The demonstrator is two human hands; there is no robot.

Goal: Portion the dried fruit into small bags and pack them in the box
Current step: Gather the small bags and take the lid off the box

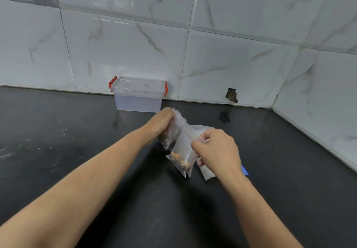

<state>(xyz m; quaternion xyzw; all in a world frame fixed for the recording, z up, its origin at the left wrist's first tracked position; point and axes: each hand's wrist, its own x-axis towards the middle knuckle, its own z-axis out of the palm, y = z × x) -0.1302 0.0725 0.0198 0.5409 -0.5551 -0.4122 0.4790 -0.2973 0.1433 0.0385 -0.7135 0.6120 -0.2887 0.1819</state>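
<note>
A dark countertop [58, 151] is backed by marbled wall tiles [222, 58], against which a clear lidded box [138, 97] with red clasps is set. Above the counter, near the box, small clear bags [181, 151] holding dried fruit [178, 159] are gripped at their tops by the left hand [161, 124], while the zip strip of one bag is pinched by the curled fingers of the right hand [216, 149].

Two bare forearms are showing, entering from the lower left and lower right of the frame. No sleeves are covering them up to the frame edge. The left hand [161, 124] and right hand [216, 149] are wearing nothing.
</note>
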